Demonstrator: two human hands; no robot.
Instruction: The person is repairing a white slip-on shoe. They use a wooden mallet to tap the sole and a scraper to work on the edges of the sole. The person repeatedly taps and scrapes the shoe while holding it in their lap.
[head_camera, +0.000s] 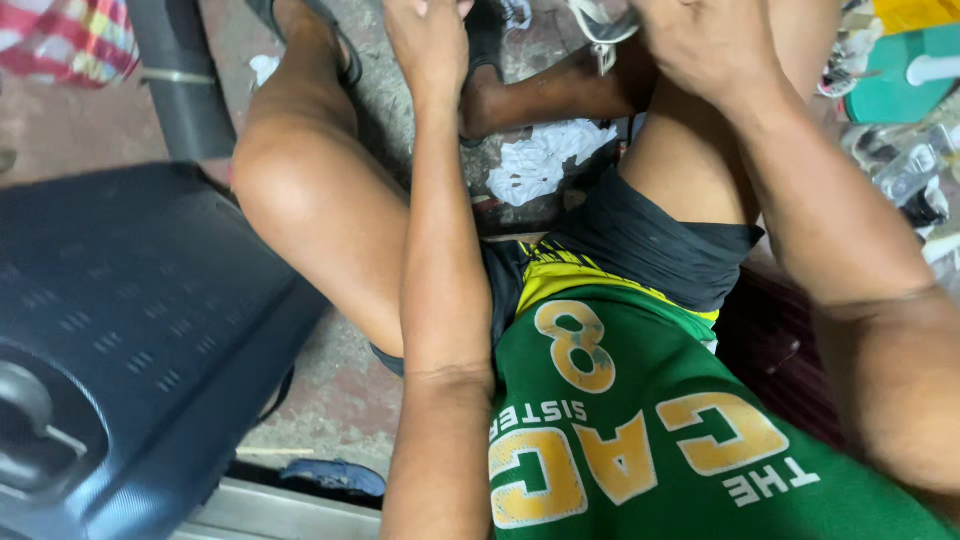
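Reaching forward, left hand (428, 40), right hand (700, 40).

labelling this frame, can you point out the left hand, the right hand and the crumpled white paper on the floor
left hand (430, 45): head view, on the back of the hand
right hand (705, 45): head view, on the back of the hand near the knuckles
crumpled white paper (545, 160): head view, on the middle of the wad, between the legs
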